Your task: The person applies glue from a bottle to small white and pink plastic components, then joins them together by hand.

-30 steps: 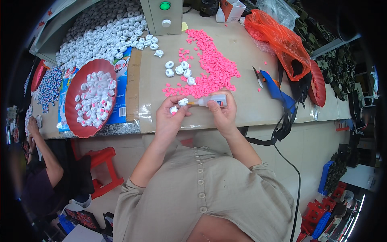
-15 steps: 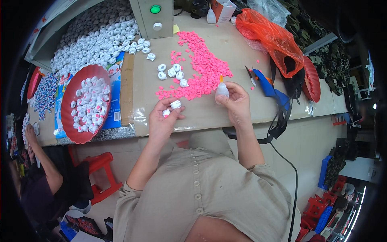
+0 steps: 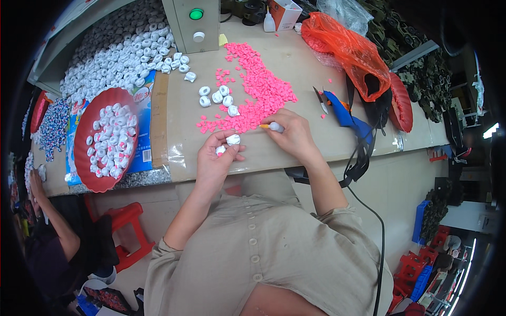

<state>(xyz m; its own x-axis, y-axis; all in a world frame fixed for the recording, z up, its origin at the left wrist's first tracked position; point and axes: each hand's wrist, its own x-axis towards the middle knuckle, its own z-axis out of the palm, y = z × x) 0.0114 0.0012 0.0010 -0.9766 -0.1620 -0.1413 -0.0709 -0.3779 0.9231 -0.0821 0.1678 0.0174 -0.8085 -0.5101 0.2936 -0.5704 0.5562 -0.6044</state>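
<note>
My left hand point(image 3: 212, 158) is closed around two small white knotted balls: a plain white one point(image 3: 233, 139) between the fingertips, and below it another ball point(image 3: 220, 150) with a pink spot. In my right hand point(image 3: 296, 136) is a small squeeze bottle point(image 3: 275, 127), tipped on its side with its yellow nozzle pointing left toward the balls, a short gap away. Just beyond both hands spreads a heap of small pink pieces point(image 3: 263, 81). Several loose white balls point(image 3: 217, 97) sit left of that heap.
At left stands a red scalloped tray point(image 3: 81, 145) of white balls with pink spots, before a large pile of white balls point(image 3: 126, 60). A grey box with a green button point(image 3: 196, 14) is at the back. Scissors point(image 3: 320, 100) and an orange-red bag point(image 3: 342, 47) lie right. Another person's arm point(image 3: 58, 226) shows far left.
My right hand has rolled the squeeze bottle from upright to lying sideways, nozzle toward my left hand, and moved it left. My left hand still holds the balls. The whole view has shifted slightly.
</note>
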